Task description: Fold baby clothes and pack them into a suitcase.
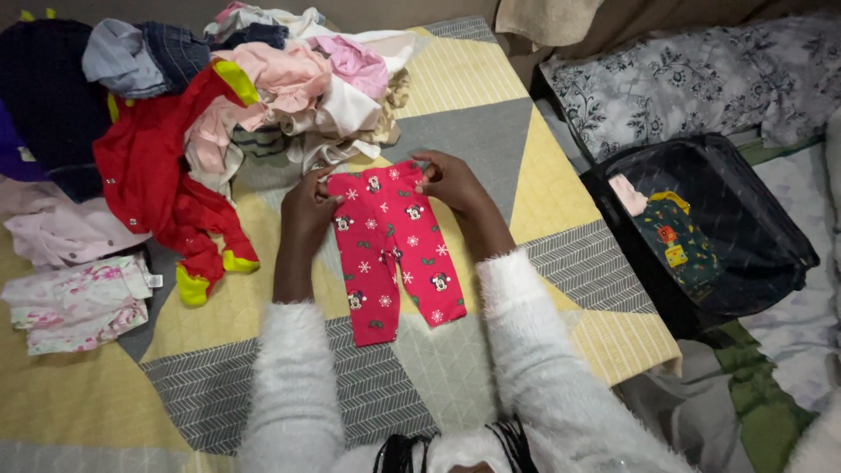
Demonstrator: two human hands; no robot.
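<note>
Pinching the waistband corners of small red printed cotton leggings, left hand and right hand, flattening them on the yellow-grey patterned bedspread.

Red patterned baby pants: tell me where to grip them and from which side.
Grip the red patterned pants at the two waistband corners, coming from the far end. They lie flat, waistband away from the person and legs toward them; the left hand and right hand already pinch those corners.
</note>
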